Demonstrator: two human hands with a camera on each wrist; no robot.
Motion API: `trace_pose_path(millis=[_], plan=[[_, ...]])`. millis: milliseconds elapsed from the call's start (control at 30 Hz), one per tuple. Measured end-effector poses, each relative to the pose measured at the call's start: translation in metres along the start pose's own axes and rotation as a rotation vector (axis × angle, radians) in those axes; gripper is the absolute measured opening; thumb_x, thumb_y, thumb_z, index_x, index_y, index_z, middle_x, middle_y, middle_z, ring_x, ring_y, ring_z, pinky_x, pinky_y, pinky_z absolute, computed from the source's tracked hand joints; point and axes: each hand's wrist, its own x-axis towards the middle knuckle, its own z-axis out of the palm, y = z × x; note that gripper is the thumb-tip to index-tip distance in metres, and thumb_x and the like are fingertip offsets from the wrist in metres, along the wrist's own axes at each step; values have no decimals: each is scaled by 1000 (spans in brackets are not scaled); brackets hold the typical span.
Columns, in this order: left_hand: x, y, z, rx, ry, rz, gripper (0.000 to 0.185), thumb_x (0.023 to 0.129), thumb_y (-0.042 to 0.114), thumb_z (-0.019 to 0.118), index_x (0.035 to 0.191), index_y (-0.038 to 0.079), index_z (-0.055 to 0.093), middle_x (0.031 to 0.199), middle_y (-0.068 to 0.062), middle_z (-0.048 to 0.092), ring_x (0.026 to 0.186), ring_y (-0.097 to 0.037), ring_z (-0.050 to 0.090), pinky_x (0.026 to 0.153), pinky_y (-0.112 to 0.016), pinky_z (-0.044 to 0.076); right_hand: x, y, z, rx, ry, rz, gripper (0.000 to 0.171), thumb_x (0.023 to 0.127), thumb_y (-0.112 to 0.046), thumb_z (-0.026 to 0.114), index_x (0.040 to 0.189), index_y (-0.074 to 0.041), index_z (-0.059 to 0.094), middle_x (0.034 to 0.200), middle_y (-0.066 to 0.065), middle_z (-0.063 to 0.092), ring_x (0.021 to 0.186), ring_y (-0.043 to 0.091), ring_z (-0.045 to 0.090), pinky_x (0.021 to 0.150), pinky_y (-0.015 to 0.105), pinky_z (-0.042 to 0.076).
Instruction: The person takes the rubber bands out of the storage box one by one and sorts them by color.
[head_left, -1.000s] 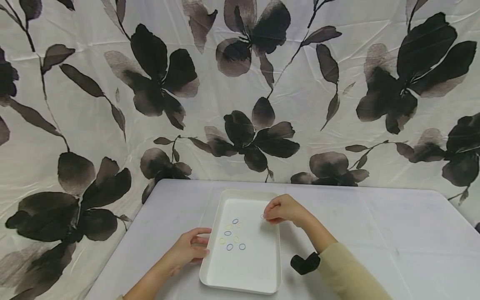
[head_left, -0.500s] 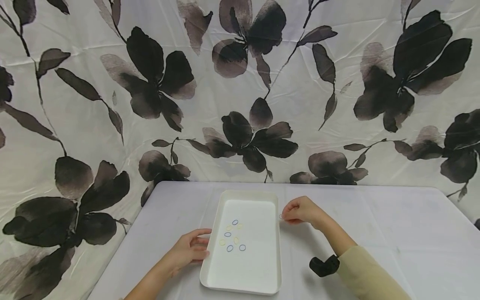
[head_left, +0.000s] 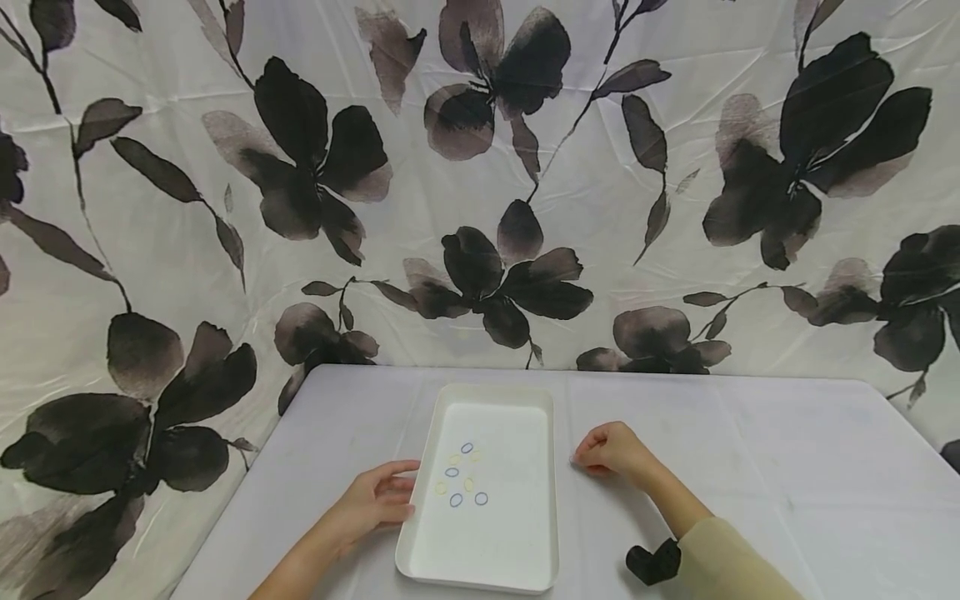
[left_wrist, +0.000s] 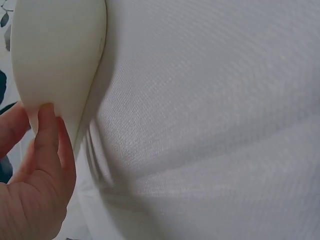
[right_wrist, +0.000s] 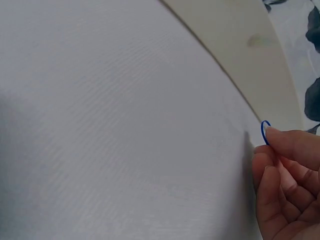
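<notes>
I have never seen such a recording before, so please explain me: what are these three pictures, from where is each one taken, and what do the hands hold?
There is no machine here: a person works with two bare hands and wears three cameras. The wide picture comes from a camera on the head, looking down at a table covered with a light cloth, in front of a curtain printed with dark flowers. The other two come from cameras on the wrists, very close to each hand.

On the table lies a white tray with small blue and yellow rubber rings in it. The left hand grips the tray's left edge; the left wrist view shows its fingers on the rim. The right hand is down at the cloth beside the tray's right side, and the right wrist view shows it pinching one small blue ring between its fingertips.
</notes>
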Motion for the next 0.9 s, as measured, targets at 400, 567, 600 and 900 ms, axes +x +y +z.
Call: trace_pose_path(millis=[400,567,600,900], plan=[[1,-2,0,9,10,12,66,76,-5,69,135,-5,39,115,-21,55,95,-23,60,76,-37,54,0,2,9,-24,127,83,12,73,1,74,67,0,64,59,0,59,50,9,52,48,20,45],[1,-2,0,9,14,11,66,76,-5,69,135,-5,40,116,-21,55,95,-24,61,76,-37,54,0,2,10,-24,140,94,11,72,1,74,67,0,64,58,0,59,49,9,51,48,20,44],[0,-2,0,7,13,11,66,76,-5,69,135,-5,39,116,-21,55,96,-24,61,76,-37,54,0,1,10,-25,140,95,11,72,1,74,67,0,64,58,0,59,49,9,51,48,20,44],[0,-1,1,6,17,5,66,76,-6,68,136,-4,39,116,-21,55,96,-25,61,77,-38,54,1,-1,12,-28,159,140,8,72,2,73,70,2,66,59,1,60,48,9,51,46,19,43]])
